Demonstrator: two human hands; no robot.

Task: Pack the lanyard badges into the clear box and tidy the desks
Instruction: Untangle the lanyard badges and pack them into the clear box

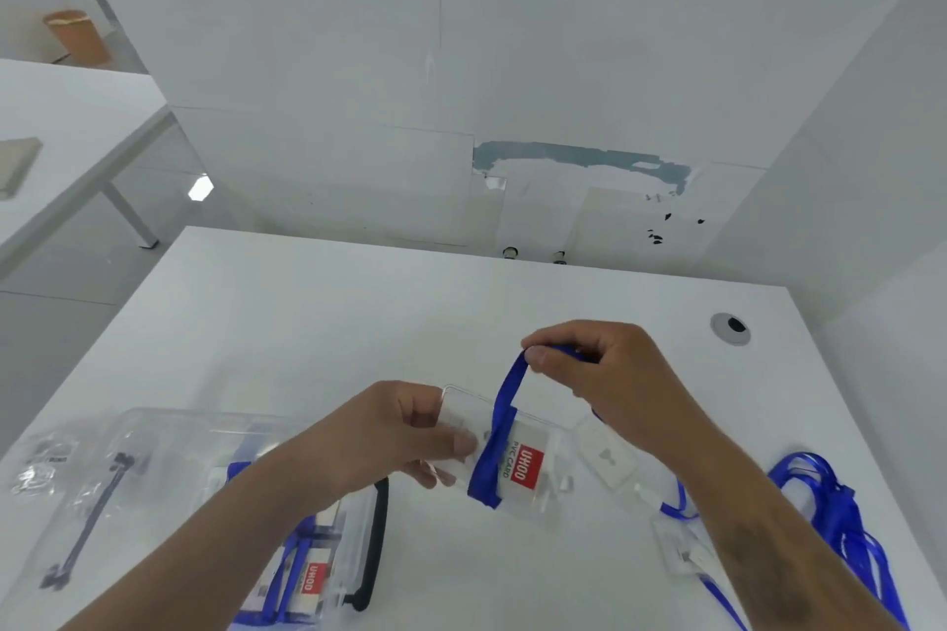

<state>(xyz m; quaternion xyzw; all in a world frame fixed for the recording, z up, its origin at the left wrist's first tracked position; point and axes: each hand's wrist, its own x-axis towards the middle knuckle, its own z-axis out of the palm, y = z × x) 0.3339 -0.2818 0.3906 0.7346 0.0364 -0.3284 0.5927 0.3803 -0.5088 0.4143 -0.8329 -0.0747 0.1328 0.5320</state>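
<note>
A lanyard is being wound round its badge holder.
The badge holder [517,456] is being pinched by the left hand [405,430] while the blue strap [505,400] is being held taut in the right hand [594,369]; placing in the clear box [287,528] is judged next.

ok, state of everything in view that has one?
left hand: pinches the badge
right hand: pinches the strap, pulling it up
badge: held above the desk, strap wound round it
strap: taut between badge and right hand
box: open, badges inside
lid: off, left of the box
loose lanyards: tangled on the desk, unpacked
</note>
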